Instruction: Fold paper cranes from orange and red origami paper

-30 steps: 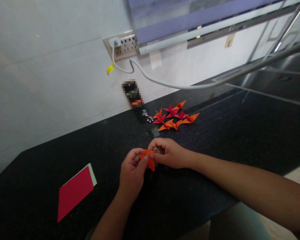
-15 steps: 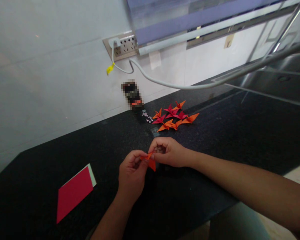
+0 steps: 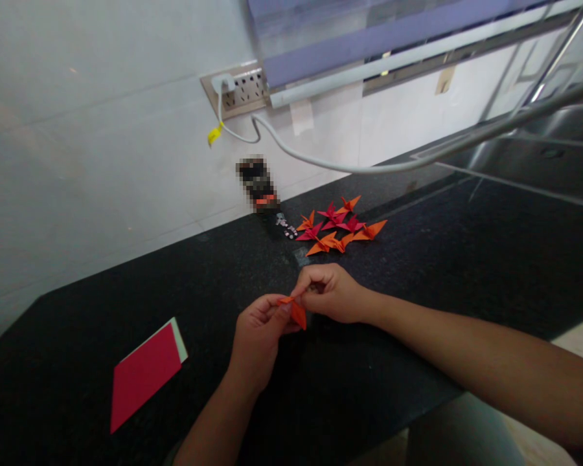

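Observation:
Both hands meet over the black stone counter [image 3: 466,272] and pinch a small folded orange paper piece [image 3: 297,312]. My left hand [image 3: 257,340] grips its left end between thumb and fingers. My right hand [image 3: 330,294] pinches the upper right part with curled fingers. The paper hangs just above the counter between the two hands.
Several finished red and orange paper cranes [image 3: 337,226] lie behind the hands near the wall. A stack of red paper sheets [image 3: 146,372] lies to the left. A dark object [image 3: 262,191] leans on the tiled wall under a socket strip [image 3: 238,90] with a white cable [image 3: 350,165]. A steel sink [image 3: 539,155] is at right.
The fingers have shifted on the orange paper: the right hand moved slightly right and the paper's hanging flap now tilts more to the right. Nothing else moved.

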`<state>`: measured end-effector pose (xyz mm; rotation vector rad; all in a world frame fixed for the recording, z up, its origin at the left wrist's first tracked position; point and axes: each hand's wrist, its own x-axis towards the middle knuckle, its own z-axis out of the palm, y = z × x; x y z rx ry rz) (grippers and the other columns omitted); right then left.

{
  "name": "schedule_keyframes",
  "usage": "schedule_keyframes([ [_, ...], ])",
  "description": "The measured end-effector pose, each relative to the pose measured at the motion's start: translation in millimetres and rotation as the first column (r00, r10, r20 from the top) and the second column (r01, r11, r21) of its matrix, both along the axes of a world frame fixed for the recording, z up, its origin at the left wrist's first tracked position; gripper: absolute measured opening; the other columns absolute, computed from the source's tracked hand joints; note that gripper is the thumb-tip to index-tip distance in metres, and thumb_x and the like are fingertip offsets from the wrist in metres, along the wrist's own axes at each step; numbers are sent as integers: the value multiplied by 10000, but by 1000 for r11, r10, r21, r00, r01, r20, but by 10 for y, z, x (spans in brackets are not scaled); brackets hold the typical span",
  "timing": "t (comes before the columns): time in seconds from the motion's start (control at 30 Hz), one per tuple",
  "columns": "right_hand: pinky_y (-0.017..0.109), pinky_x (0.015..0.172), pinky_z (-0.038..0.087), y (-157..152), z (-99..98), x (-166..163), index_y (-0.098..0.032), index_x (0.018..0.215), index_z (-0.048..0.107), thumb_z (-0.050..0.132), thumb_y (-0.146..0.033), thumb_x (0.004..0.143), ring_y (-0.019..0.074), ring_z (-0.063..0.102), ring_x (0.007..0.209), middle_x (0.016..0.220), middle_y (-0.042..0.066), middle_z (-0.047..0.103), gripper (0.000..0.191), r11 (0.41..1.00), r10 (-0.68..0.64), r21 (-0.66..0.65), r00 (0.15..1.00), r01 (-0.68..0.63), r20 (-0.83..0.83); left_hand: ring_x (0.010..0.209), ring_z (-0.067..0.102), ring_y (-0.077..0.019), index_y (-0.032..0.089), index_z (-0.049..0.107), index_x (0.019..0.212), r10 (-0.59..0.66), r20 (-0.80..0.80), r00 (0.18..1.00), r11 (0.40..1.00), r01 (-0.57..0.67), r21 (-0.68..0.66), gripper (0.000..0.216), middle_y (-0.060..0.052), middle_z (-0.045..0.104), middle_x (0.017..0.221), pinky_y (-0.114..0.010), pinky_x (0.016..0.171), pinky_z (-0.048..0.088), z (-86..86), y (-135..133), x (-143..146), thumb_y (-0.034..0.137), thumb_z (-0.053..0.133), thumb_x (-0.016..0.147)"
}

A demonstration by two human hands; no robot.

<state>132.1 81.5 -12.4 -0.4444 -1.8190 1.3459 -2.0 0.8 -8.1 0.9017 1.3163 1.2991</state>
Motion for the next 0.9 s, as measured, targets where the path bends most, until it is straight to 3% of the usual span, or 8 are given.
schedule_keyframes([
  [0.43, 169, 494, 394, 45, -24, 46, -136, 671, 594, 503, -87, 690, 66, 504, 534, 606, -14, 570, 105, 985, 8, 169, 998, -20, 70, 547, 598, -112, 133, 638, 719, -23, 264, 964, 997, 43, -68, 87, -13, 649, 620, -224, 524, 498, 66, -20, 32, 200, 637, 663],
  [0.57, 185, 531, 411, 46, -16, 47, -138, 688, 609, 499, -66, 687, 76, 520, 559, 622, -3, 587, 131, 961, -5, 275, 996, -20, 92, 554, 610, -138, 124, 639, 706, -19, 331, 944, 996, 47, -74, 186, -36, 654, 601, -265, 536, 511, 82, -7, 18, 295, 567, 712],
  [0.67, 188, 555, 421, 41, 6, 44, -139, 691, 608, 493, -46, 689, 80, 537, 578, 635, 4, 600, 148, 929, 7, 370, 998, -29, 63, 542, 607, -131, 122, 631, 704, -15, 288, 957, 992, 49, -112, 257, -35, 652, 599, -254, 528, 506, 77, 4, 14, 368, 565, 736],
  [0.9, 197, 557, 426, 52, 8, 37, -138, 705, 608, 481, -25, 688, 95, 553, 595, 640, 25, 606, 171, 866, -3, 500, 999, -22, 50, 591, 610, -112, 124, 629, 748, -59, 184, 981, 983, 89, -160, 212, -24, 650, 668, -227, 565, 504, 59, 0, -6, 331, 640, 703],
])
